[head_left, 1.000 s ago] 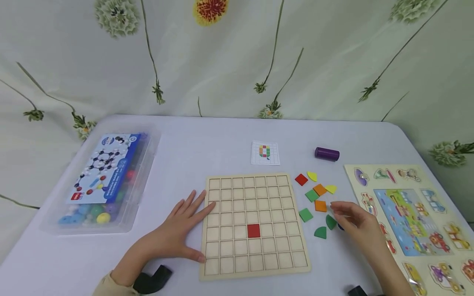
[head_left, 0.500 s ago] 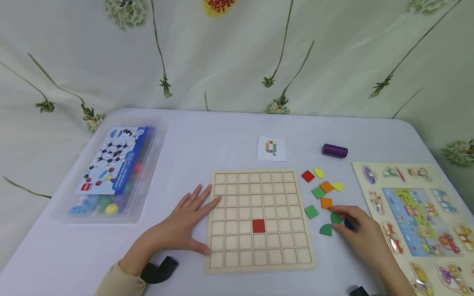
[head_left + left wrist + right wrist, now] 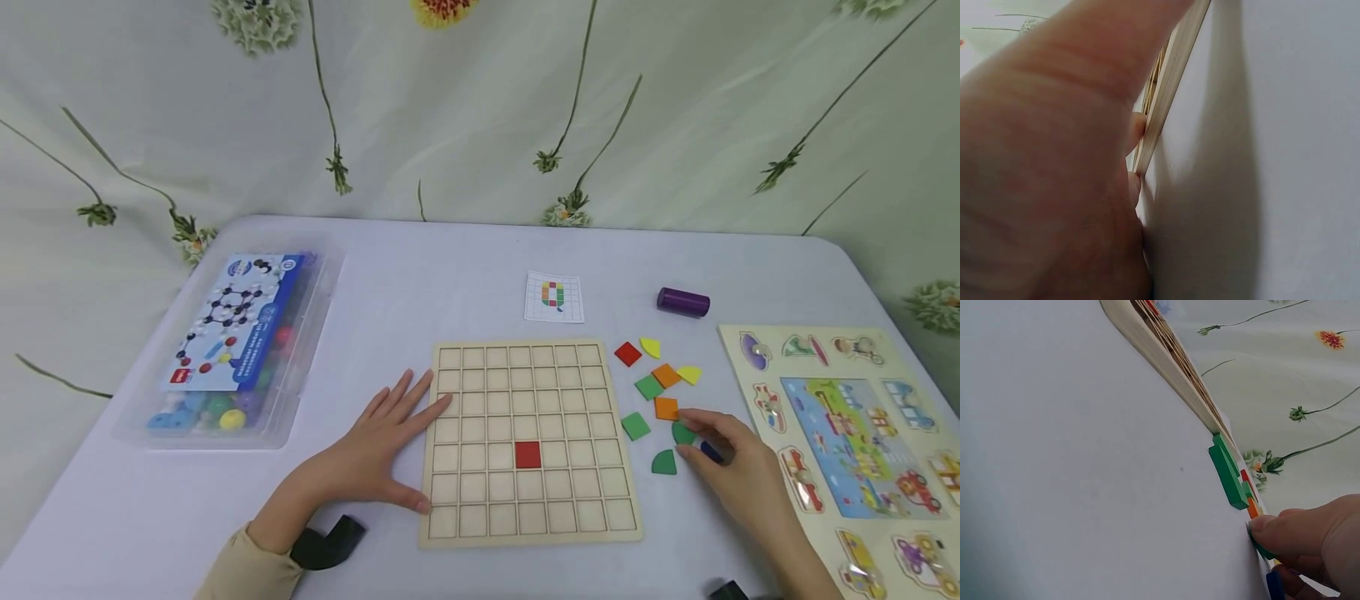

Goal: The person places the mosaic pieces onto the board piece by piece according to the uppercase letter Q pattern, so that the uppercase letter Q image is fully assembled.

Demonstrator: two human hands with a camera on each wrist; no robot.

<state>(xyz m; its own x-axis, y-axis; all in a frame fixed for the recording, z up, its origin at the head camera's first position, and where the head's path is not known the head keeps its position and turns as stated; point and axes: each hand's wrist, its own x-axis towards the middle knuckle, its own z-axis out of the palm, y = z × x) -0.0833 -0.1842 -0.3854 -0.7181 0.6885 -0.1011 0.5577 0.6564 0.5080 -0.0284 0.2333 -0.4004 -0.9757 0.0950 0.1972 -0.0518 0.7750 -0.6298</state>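
Observation:
A square wooden grid board (image 3: 532, 540) lies flat, with one red square tile (image 3: 528, 455) in a cell. My left hand (image 3: 367, 454) is spread along its left side, thumb and index fingertip touching the frame. To the right of the board, my right hand (image 3: 731, 458) pinches a green quarter-circle piece (image 3: 683, 433) between thumb and fingers, at table level. The right wrist view shows the thumb against that green piece (image 3: 1264, 547). A dark blue piece (image 3: 711, 452) lies partly hidden under the hand. Another green quarter-circle (image 3: 664, 462) lies just left of it.
Loose red (image 3: 628, 354), orange (image 3: 666, 408), green (image 3: 636, 426) and yellow (image 3: 688, 375) pieces lie beside the board. Behind are a pattern card (image 3: 553, 297) and a purple cylinder (image 3: 683, 302). A plastic box (image 3: 281, 429) stands left; a picture puzzle (image 3: 738, 354) lies right.
My right hand has come down from beside the green pieces and taken a green quarter-circle between thumb and fingers. The left hand stays at the board, while the head view has shifted slightly.

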